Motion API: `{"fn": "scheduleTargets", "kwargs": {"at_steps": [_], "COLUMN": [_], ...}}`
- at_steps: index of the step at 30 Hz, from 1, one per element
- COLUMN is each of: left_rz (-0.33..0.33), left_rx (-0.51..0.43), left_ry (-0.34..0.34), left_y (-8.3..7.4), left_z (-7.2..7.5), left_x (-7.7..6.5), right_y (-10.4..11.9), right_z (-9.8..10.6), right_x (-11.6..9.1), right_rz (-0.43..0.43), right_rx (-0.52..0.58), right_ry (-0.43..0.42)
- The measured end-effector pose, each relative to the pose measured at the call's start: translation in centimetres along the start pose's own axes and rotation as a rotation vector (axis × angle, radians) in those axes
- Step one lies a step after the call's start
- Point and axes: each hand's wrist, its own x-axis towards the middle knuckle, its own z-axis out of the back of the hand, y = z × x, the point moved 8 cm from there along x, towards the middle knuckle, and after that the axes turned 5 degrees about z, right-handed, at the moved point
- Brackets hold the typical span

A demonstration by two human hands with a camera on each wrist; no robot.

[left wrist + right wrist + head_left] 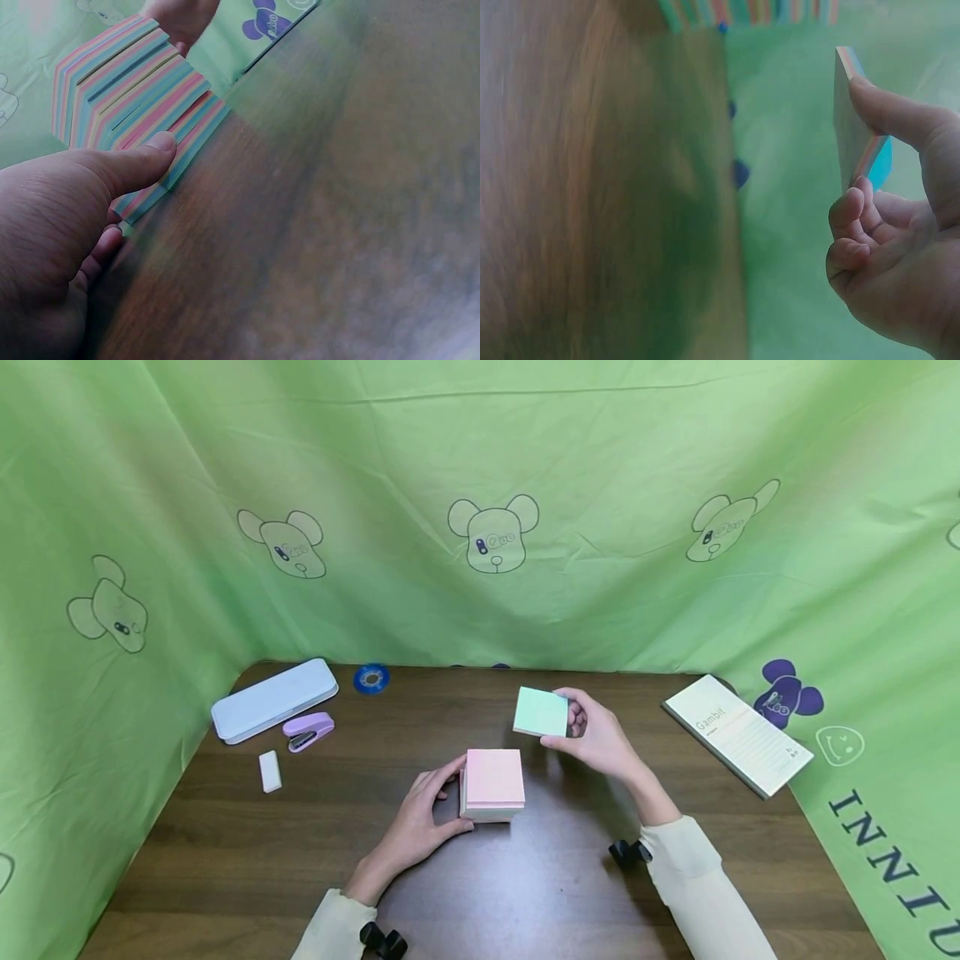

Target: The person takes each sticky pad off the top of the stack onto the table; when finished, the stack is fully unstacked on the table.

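A tall stack of sticky note pads point(495, 777), pink on top, stands on the table in the middle of the head view. My left hand point(420, 814) grips it from the left, thumb at the near side and fingers toward the back. Striped layers of pink, blue and yellow show along the stack's sides point(142, 97) in the left wrist view. Up and to the right of the stack, my right hand point(596, 735) pinches a thin mint-green sticky note pad point(541, 712) by its right edge. That pad point(851, 112) appears edge-on in the right wrist view, between thumb and fingers.
At the left lie a pale blue pencil case point(275, 700), a purple stapler point(308, 730) and a white eraser point(270, 771). A blue tape roll point(371, 678) sits at the back edge. A notepad point(738, 735) lies at the right edge. Green cloth point(495, 618) hangs behind the table.
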Motion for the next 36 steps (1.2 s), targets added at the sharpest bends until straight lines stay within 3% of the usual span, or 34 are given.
{"fn": "scheduleTargets", "kwargs": {"at_steps": [5, 9, 16, 20, 23, 26, 30, 31, 36], "left_rz": [-0.001, -0.004, -0.013, 0.000, -0.005, -0.034, -0.048, -0.041, -0.037], "left_rx": [0.004, 0.004, 0.004, -0.001, -0.001, 0.006, 0.008, 0.005, 0.005], "left_ry": [0.001, 0.001, 0.005, 0.017, 0.017, 0.005, -0.002, 0.001, -0.003], "left_y": [0.0, 0.0, 0.1, 0.3, 0.3, 0.0, 0.0, 0.1, 0.3], "left_z": [0.0, 0.0, 0.0, -0.1, -0.1, 0.0, 0.0, -0.1, -0.1], "left_x": [0.1, 0.1, 0.0, 0.0, 0.1, 0.1, 0.0, 0.0, 0.0], "right_y": [-2.5, -4.5, -10.3, -9.9, -7.9, -7.1, -8.8, -8.7, -12.8], "right_z": [-0.4, -1.3, -2.9, -3.0, -2.4, -1.8, -1.9, -1.9, -2.9], "right_x": [1.5, 2.6, 4.1, 4.0, 3.4, 3.1, 3.6, 3.8, 5.9], "right_rz": [-0.007, 0.047, 0.084, 0.053, 0.001, 0.000, 0.035, 0.010, 0.002], "right_rx": [-0.057, -0.082, -0.244, -0.282, -0.242, -0.168, -0.152, -0.188, -0.280], "right_ry": [0.032, 0.067, 0.115, 0.138, 0.146, 0.141, 0.124, 0.120, 0.166]}}
